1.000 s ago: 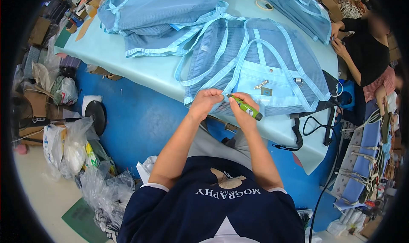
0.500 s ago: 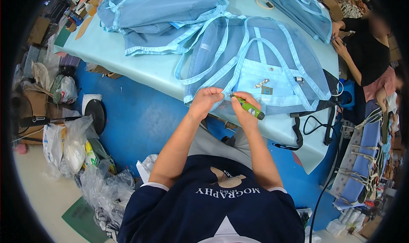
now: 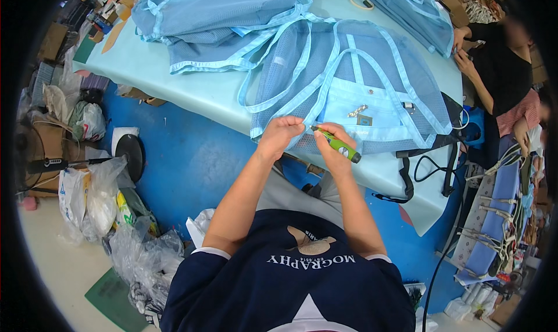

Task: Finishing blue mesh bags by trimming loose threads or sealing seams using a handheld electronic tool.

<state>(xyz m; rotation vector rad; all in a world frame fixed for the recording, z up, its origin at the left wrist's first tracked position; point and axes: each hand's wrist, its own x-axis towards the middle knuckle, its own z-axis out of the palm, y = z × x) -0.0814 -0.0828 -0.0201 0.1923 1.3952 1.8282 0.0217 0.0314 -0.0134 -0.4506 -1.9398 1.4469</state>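
A blue mesh bag [image 3: 296,53] with light blue strap and edge trim lies spread before me at the table's near edge. On its pale blue pocket panel [image 3: 349,102] rest a small silvery piece [image 3: 357,110] and a square tan patch [image 3: 364,120]. My left hand [image 3: 280,136] pinches the strap end or trim at the bag's near edge; the fingers hide the exact spot. Just to its right, my right hand [image 3: 335,141] grips a stubby green tool [image 3: 338,145] with a dark end, its tip pointing toward my left fingertips.
More blue mesh bags [image 3: 226,12] are heaped at the far left of the table [image 3: 192,93], another [image 3: 407,9] at far right beside a co-worker [image 3: 494,70]. A tape roll [image 3: 361,2] lies between them. Black straps and a cable [image 3: 430,166] sit right; plastic bags [image 3: 139,262] crowd the left floor.
Both hands stay nearly in place. The green tool's tip has shifted slightly left and up, toward my left fingers.
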